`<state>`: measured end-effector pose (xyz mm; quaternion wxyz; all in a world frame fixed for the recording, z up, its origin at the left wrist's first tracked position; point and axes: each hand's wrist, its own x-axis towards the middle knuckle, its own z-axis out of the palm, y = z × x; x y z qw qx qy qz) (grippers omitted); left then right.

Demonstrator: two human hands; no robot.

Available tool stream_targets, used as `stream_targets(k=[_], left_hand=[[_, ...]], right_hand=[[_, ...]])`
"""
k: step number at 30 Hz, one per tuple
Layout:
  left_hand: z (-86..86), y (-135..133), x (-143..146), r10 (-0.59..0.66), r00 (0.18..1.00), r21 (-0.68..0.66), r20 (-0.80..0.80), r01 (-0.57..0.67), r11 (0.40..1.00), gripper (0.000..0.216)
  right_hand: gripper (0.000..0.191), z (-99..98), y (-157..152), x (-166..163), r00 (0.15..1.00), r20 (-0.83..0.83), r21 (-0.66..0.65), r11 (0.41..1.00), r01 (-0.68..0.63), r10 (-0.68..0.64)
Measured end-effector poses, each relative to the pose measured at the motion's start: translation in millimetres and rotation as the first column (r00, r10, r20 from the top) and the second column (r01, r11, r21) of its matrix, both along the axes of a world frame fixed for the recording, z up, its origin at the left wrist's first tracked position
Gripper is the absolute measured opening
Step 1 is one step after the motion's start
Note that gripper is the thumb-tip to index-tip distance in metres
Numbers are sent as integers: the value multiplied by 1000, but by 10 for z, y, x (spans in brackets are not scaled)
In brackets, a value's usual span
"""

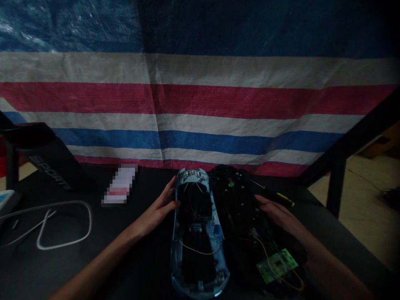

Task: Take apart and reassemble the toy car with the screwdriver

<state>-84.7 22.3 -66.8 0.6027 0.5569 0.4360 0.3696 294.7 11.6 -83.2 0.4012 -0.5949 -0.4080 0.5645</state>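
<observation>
A light-blue toy car body shell (218,246) lies lengthwise in front of me, its hollow inside facing up with thin wires across it. My left hand (165,202) grips its left edge, with the thumb on the rim. Right beside the shell is the black toy car chassis (233,200), dotted with screws. My right hand (275,210) is closed around the chassis's right side, some fingers hidden. A green circuit board (277,266) rests at the chassis's near end, with a yellow wire (265,252) looping over it.
A screwdriver (279,197) with a black and yellow handle lies beyond my right hand. On the left are a white cable (64,246), a blurred-out pale rectangle (121,185) and a black object marked SPORT (51,162). A striped tarp (200,100) hangs behind the black table (137,266).
</observation>
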Motion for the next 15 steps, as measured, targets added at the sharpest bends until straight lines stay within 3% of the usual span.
stream_targets(k=[4,7,11,15], left_hand=[[36,-21,24,24,998,8,-50,-24,1000,91],[62,-51,94,75,994,10,-83,-74,997,89],[67,-86,182,167,986,35,-14,-166,985,83],[48,-79,194,192,981,42,-1,-191,981,78]], right_hand=[[60,-223,69,-51,988,-140,-30,997,69,-72],[53,-306,44,-103,970,-225,-1,996,90,-88],[47,-294,-28,-129,966,-250,54,995,80,-64],[53,-228,-57,-132,960,-263,16,994,106,-98]])
